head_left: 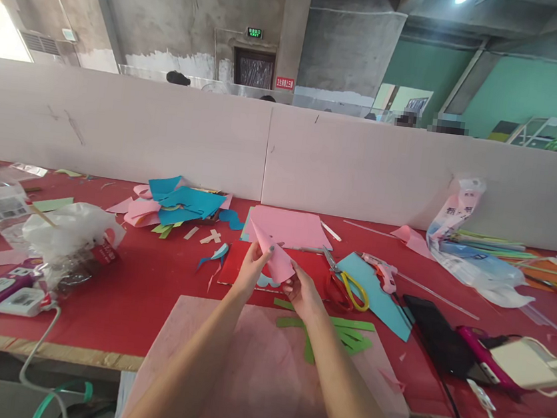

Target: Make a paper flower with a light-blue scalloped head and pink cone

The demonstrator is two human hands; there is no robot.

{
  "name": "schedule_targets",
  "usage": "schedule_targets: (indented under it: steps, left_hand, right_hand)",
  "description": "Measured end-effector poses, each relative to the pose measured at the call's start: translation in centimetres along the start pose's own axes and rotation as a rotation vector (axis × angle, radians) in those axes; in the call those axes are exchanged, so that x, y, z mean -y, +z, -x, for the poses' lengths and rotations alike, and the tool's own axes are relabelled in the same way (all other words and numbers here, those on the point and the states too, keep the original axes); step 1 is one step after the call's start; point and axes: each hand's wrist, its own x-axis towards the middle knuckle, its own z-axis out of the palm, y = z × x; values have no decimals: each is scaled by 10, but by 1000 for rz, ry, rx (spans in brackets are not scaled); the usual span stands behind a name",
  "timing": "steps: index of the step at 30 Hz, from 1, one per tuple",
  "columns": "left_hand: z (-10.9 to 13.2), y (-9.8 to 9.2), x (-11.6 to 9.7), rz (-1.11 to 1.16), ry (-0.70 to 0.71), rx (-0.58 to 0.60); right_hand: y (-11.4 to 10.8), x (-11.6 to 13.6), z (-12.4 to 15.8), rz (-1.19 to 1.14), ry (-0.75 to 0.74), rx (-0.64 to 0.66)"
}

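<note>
Forearms across table edge, left hand and right hand pinching pink paper, open tabletop leftward

Scissors lie between the held paper and the phone

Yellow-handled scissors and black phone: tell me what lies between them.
In the head view, a light-blue sheet lies between scissors and phone; the pink glue gun sits farther back.

Red table: blue paper, seemingly a phone.
</note>
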Motion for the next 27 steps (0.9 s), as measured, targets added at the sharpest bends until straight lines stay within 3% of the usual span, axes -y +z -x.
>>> schedule_targets:
  steps: [11,27]
  left_hand:
    - [-4,-8,10,37,-46,-143]
    - [-8,-2,10,-88,-19,-197]
  right_hand:
    - [1,-3,0,107,-89,82]
    - [-7,-6,-6,220,-103,23]
